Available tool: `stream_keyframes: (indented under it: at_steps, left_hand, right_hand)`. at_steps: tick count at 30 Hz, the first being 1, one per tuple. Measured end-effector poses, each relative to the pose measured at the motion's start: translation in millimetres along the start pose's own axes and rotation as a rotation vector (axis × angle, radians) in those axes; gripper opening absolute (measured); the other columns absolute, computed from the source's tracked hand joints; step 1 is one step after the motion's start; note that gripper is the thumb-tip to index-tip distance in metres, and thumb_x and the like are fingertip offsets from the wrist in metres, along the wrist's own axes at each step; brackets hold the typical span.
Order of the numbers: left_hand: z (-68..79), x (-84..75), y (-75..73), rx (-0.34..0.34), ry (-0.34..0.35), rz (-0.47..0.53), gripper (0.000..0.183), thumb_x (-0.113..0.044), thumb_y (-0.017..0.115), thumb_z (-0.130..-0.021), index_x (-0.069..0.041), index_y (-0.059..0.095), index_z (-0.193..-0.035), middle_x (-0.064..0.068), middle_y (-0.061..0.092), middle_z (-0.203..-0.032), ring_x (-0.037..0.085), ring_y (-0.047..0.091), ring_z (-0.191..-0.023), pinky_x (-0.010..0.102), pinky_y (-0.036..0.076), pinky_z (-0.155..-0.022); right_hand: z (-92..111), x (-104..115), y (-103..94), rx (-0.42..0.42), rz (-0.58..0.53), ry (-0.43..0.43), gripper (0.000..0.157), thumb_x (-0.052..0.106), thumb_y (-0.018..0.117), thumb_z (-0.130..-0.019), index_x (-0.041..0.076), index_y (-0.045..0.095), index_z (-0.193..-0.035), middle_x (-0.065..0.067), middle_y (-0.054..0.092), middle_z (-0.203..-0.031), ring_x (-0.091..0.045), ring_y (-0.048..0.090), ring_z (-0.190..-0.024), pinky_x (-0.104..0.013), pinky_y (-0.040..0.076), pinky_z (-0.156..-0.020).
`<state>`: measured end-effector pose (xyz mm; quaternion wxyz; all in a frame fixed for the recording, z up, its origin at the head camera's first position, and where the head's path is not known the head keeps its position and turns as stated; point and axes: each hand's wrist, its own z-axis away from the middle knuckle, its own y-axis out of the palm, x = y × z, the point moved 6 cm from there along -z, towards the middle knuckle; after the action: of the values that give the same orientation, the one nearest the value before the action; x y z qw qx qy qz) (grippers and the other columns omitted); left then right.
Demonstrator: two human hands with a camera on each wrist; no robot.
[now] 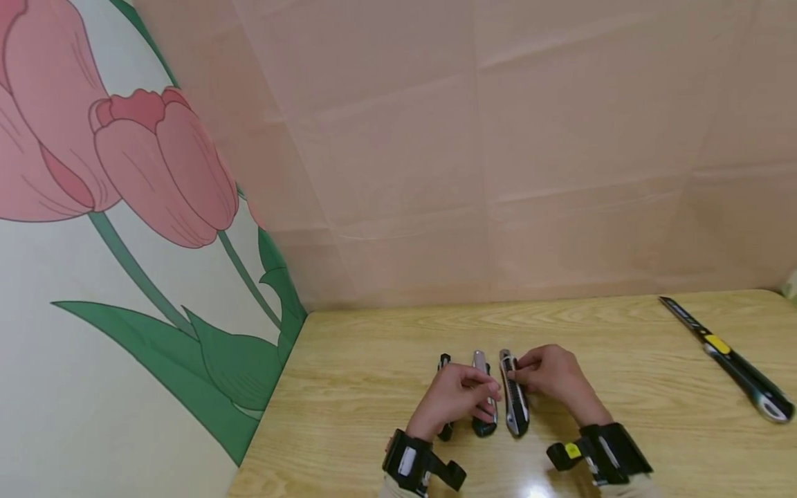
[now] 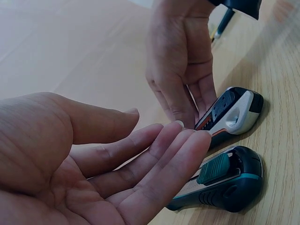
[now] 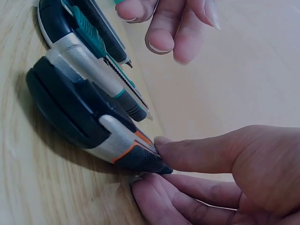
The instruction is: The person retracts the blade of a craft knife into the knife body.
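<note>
Three utility knives lie side by side on the wooden table. My right hand (image 1: 554, 373) pinches the front end of the rightmost one, a black-and-silver utility knife (image 1: 515, 408) with orange trim (image 3: 124, 152), between thumb and fingers. My left hand (image 1: 457, 394) hovers over the other two, its fingers loosely bent and holding nothing. Below it lies a green-and-silver utility knife (image 2: 234, 187), partly covered by the fingers in the left wrist view. The leftmost, a dark slim utility knife (image 1: 445, 432), is mostly hidden behind the left hand in the head view.
A larger black utility knife (image 1: 735, 363) with a yellow slider lies at the right of the table (image 1: 367, 387), its blade end pointing to the back. A pinkish sheet (image 1: 486, 173) hangs behind the table. A wall with painted tulips (image 1: 156, 277) borders the left.
</note>
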<state>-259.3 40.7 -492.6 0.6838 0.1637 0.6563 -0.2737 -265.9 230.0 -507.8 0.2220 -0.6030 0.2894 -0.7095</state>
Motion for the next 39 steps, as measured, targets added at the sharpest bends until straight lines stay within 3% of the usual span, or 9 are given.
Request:
stream_keyframes:
  at_steps: [6,15,20,26,32,39]
  left_hand:
    - [0.8,-1.2,0.0,-0.013,-0.006,0.008,0.019,-0.010,0.066,-0.094,0.004,0.072,-0.104,0.022,0.074,-0.091,0.043,0.070,-0.075,0.052,0.061,-0.064]
    - [1.0,-2.1,-5.3,-0.022,-0.017,-0.006,0.020,-0.014,0.066,-0.094,0.001,0.073,-0.104,0.016,0.075,-0.090,0.035,0.072,-0.073,0.039,0.064,-0.059]
    - [1.8,-0.9,-5.5,-0.019,-0.021,0.016,0.012,-0.012,0.066,-0.094,-0.005,0.074,-0.099,0.020,0.074,-0.092,0.037,0.071,-0.074,0.044,0.063,-0.063]
    - [3.0,1.1,-3.0,-0.024,-0.017,0.042,0.011,-0.010,0.065,-0.094,-0.004,0.074,-0.097,0.023,0.074,-0.092,0.045,0.069,-0.077,0.051,0.062,-0.064]
    - [1.9,3.1,-3.5,-0.045,-0.017,0.014,0.010,-0.010,0.066,-0.093,-0.005,0.075,-0.096,0.022,0.074,-0.091,0.046,0.068,-0.078,0.046,0.063,-0.061]
    - [1.3,4.9,-5.6,-0.061,-0.028,-0.009,0.009,-0.011,0.066,-0.093,-0.009,0.075,-0.096,0.017,0.075,-0.090,0.037,0.071,-0.075,0.040,0.064,-0.058]
  right_hand:
    - [1.8,-5.5,-17.7,-0.038,0.008,-0.031,0.028,0.023,0.073,-0.087,-0.002,0.074,-0.100,-0.010,0.074,-0.080,-0.015,0.067,-0.062,-0.027,0.053,-0.052]
    - [0.8,-16.0,-51.6,-0.116,0.032,-0.045,0.031,0.024,0.067,-0.093,-0.005,0.071,-0.105,-0.015,0.073,-0.084,-0.020,0.066,-0.067,-0.028,0.052,-0.051]
    - [2.0,-27.6,-65.3,-0.193,0.113,-0.089,0.033,0.026,0.068,-0.091,-0.005,0.072,-0.101,-0.021,0.071,-0.092,-0.028,0.064,-0.074,-0.034,0.054,-0.055]
    - [6.1,-53.3,-84.0,-0.287,0.147,-0.100,0.037,0.027,0.066,-0.091,-0.007,0.071,-0.103,-0.027,0.070,-0.094,-0.036,0.065,-0.076,-0.041,0.053,-0.055]
    - [6.2,-82.5,-103.9,-0.296,0.166,-0.032,0.052,0.034,0.062,-0.094,-0.014,0.064,-0.115,-0.036,0.064,-0.107,-0.044,0.063,-0.081,-0.044,0.053,-0.053]
    - [5.8,-118.2,-133.2,-0.321,0.229,0.059,0.063,0.036,0.060,-0.095,-0.020,0.053,-0.124,-0.044,0.053,-0.118,-0.057,0.054,-0.092,-0.056,0.049,-0.059]
